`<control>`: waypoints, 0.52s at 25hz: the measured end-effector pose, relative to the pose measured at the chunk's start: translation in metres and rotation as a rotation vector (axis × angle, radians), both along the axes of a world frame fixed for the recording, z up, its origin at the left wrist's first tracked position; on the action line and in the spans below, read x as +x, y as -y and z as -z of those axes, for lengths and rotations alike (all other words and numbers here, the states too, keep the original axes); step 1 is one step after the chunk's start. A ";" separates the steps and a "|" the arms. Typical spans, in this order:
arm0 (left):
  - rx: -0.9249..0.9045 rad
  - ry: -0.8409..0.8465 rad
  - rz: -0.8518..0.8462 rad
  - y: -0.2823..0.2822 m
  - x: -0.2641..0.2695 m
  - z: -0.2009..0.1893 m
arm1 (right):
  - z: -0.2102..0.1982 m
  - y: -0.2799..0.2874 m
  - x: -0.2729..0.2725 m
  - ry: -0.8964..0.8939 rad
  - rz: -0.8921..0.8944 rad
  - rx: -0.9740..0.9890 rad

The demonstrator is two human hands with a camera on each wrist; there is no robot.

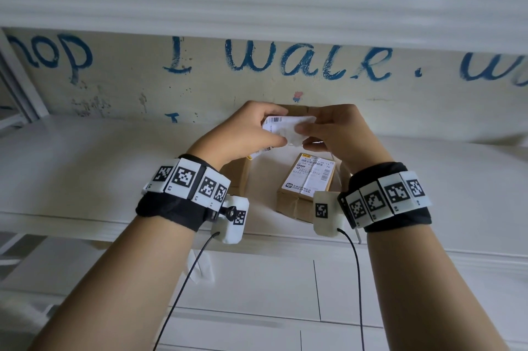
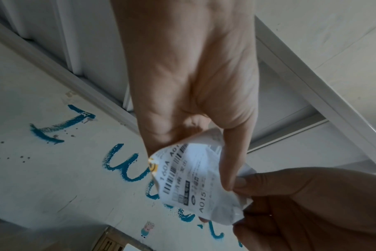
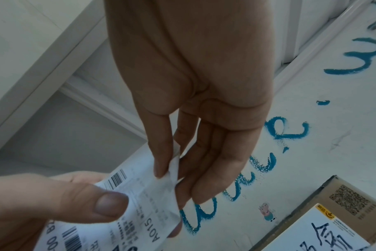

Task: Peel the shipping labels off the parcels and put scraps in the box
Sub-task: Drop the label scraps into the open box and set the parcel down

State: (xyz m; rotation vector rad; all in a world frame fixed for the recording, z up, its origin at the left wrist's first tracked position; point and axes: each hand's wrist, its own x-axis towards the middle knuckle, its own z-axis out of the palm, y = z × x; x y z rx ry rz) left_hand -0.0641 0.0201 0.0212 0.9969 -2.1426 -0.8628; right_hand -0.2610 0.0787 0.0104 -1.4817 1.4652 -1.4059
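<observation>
White peeled label [image 1: 285, 129] pinched between closed fingers of left hand [image 1: 245, 133] and right hand [image 1: 340, 133].

Blue painted lettering [image 1: 308, 63] runs across the cream wall [image 1: 143, 85], a small cartoon pig sticker [image 1: 298, 96] beneath it.

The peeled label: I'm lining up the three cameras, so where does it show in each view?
Head: peeled label at centre, pinched between left hand and right hand.
Left wrist: lower centre, under the left hand.
Right wrist: lower left, its edge pinched by the right fingers.
Shared landmark: pig sticker on the wall.
</observation>
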 end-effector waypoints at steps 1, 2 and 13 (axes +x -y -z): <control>0.013 0.005 -0.005 0.001 0.001 -0.001 | 0.000 -0.001 -0.001 0.002 -0.015 -0.003; 0.027 0.001 -0.012 0.004 0.002 -0.001 | 0.001 0.000 -0.002 0.008 -0.022 -0.002; 0.046 -0.153 -0.143 -0.005 0.006 0.002 | 0.008 -0.003 -0.006 0.017 0.034 0.070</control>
